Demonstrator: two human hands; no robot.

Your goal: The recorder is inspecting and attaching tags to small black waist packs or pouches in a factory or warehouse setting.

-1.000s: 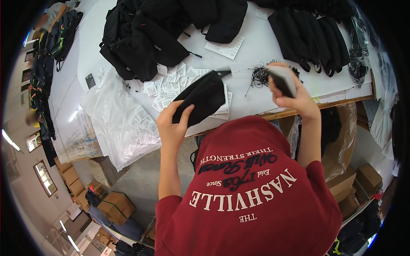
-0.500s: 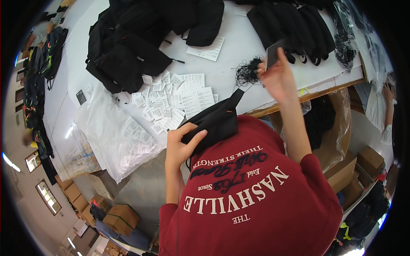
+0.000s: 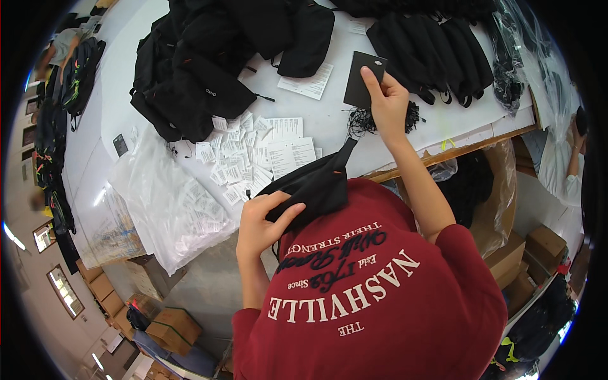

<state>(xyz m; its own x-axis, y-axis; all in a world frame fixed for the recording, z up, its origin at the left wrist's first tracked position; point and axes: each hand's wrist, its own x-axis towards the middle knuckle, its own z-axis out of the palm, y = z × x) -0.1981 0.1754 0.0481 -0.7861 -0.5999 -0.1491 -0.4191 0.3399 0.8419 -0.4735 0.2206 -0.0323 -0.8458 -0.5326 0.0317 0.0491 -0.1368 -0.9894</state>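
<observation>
My left hand [image 3: 261, 221] grips the near end of a small black fabric bag [image 3: 311, 190], thumb on top, with the bag resting against my red shirt. A strap end [image 3: 345, 151] of the bag points away toward the table. Raised above the table, my right hand [image 3: 391, 104] pinches a flat black card tag [image 3: 356, 85] between thumb and fingers. Just beneath that hand lies a tangle of thin black cords [image 3: 362, 121]; whether one joins the tag, I cannot tell. White printed labels [image 3: 291, 152] lie in a loose heap beyond the bag.
A pile of black bags [image 3: 209, 63] covers the back left of the white table [image 3: 114, 76], and a row of them [image 3: 430, 54] lies at the back right. Labels fill a clear plastic bag [image 3: 168, 196]. Cardboard boxes [image 3: 174, 329] stand below. Another person's arm [image 3: 575, 155] shows at far right.
My right hand has moved left and turned the black card tag, so its broad face now shows. The bag in my left hand has shifted slightly left.
</observation>
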